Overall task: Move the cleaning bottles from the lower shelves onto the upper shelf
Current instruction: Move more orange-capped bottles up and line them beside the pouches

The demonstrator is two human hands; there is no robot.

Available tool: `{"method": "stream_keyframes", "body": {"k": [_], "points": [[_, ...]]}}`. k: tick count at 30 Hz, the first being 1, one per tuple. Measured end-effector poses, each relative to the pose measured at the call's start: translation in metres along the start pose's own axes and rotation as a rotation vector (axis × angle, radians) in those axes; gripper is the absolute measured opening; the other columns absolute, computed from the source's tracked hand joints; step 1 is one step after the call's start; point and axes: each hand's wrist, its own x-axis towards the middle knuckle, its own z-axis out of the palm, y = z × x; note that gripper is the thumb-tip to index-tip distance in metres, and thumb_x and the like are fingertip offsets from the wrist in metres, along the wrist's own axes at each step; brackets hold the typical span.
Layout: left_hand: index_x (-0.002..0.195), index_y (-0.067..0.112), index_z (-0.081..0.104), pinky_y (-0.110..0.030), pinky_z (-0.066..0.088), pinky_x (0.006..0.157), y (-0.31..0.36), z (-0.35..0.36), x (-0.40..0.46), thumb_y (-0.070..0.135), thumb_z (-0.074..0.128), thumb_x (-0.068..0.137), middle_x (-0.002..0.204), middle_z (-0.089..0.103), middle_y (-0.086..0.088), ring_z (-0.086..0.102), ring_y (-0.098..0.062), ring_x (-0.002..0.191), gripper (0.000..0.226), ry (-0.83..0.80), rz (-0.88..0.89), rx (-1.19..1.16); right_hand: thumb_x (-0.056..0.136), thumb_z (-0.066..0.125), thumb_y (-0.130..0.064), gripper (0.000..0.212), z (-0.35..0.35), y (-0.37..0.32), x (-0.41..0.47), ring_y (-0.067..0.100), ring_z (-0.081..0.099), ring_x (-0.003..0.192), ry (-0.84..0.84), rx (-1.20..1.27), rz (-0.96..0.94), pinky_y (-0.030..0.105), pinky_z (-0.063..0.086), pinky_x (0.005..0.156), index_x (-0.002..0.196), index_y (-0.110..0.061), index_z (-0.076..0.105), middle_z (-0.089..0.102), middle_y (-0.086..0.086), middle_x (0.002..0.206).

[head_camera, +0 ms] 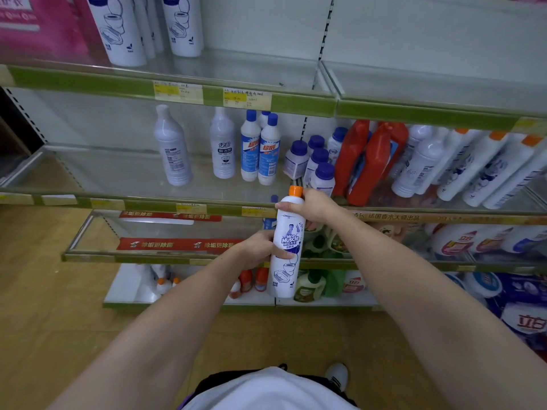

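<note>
Mid-transfer: white bottle upright, gripped low by left hand, near cap by right hand; next, lift onto upper shelf beside matching bottles

White orange-capped bottle — upright, before the lower shelves

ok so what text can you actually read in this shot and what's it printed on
"Mr Muscle": on the white bottle with the orange cap, held by the left hand and the right hand.
"超威": on the two blue-capped bottles on the middle shelf.
"除垢更除菌": on the red shelf strips.
"立白": on the purple packs at lower right.
Yellow price tags on the upper shelf edge: too blurred to read.
</note>
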Motion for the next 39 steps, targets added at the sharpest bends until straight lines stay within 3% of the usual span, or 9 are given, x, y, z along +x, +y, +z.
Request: {"method": "stream_keyframes", "body": {"k": [3,11,17,21,27,31,35,39], "points": [[0.122,0.015,0.062,-0.039,0.056,0.09,0.0,-0.002,-0.001,0.006,0.083,0.077,0.118,0.072,-0.006,0.067,-0.025,0.111,0.05,0.003,-0.002,0.009,0.073,0.069,-0.076,0.072,0.001,0.001,0.0,0.024,0.071,0.08,0.002,0.031,-0.001,0.039,0.063,0.058,0.112,-0.017,0.054,0.067,0.005,0.1],[0.121,0.015,0.062,-0.038,0.057,0.087,0.001,-0.008,-0.006,0.005,0.081,0.079,0.116,0.073,-0.005,0.068,-0.024,0.109,0.048,0.056,0.019,0.003,0.08,0.067,-0.071,0.065,0.005,-0.008,0.004,0.02,0.068,0.083,-0.017,0.063,-0.044,0.036,0.061,0.062,0.116,-0.02,0.05,0.065,0.001,0.099],[0.123,0.011,0.064,-0.048,0.054,0.098,0.015,-0.024,-0.011,0.012,0.087,0.072,0.114,0.075,-0.006,0.07,-0.026,0.109,0.056,0.119,0.06,0.001,0.082,0.065,-0.069,0.061,-0.003,-0.031,0.013,0.017,0.063,0.093,0.03,0.07,-0.174,0.037,0.053,0.081,0.116,-0.019,0.056,0.067,0.001,0.107],[0.124,0.006,0.063,-0.046,0.055,0.097,0.036,-0.042,-0.02,0.002,0.083,0.075,0.115,0.074,-0.008,0.07,-0.026,0.109,0.053,0.186,0.126,-0.003,0.081,0.07,-0.064,0.059,-0.014,-0.062,0.013,0.012,0.063,0.095,0.064,0.154,-0.308,0.03,0.051,0.072,0.12,-0.021,0.056,0.066,-0.003,0.111],[0.121,0.009,0.064,-0.035,0.057,0.084,0.076,-0.072,-0.047,-0.005,0.078,0.078,0.112,0.075,-0.006,0.071,-0.025,0.105,0.047,0.267,0.238,0.029,0.081,0.072,-0.061,0.049,-0.036,-0.113,0.013,0.013,0.068,0.092,0.105,0.205,-0.463,0.041,0.059,0.082,0.112,-0.025,0.058,0.069,-0.005,0.102],[0.119,0.009,0.066,-0.049,0.053,0.1,0.102,-0.094,-0.063,-0.004,0.08,0.076,0.115,0.074,-0.008,0.069,-0.028,0.11,0.048,0.332,0.327,0.066,0.078,0.076,-0.058,0.044,-0.057,-0.147,0.009,0.011,0.067,0.091,0.165,0.25,-0.584,0.035,0.055,0.078,0.106,-0.027,0.062,0.069,-0.007,0.1],[0.119,0.009,0.066,-0.054,0.05,0.103,0.137,-0.113,-0.079,-0.001,0.081,0.074,0.115,0.074,-0.009,0.069,-0.03,0.11,0.048,0.355,0.399,0.123,0.081,0.075,-0.057,0.04,-0.082,-0.183,0.005,0.006,0.065,0.084,0.236,0.232,-0.67,0.029,0.051,0.067,0.104,-0.027,0.062,0.068,-0.01,0.095],[0.115,0.008,0.07,-0.057,0.049,0.103,0.18,-0.128,-0.098,0.0,0.084,0.07,0.112,0.075,-0.009,0.07,-0.031,0.108,0.048,0.449,0.492,0.148,0.083,0.077,-0.05,0.033,-0.113,-0.219,0.004,0.009,0.067,0.085,0.279,0.303,-0.742,0.028,0.051,0.07,0.102,-0.029,0.06,0.068,-0.009,0.095]]}}
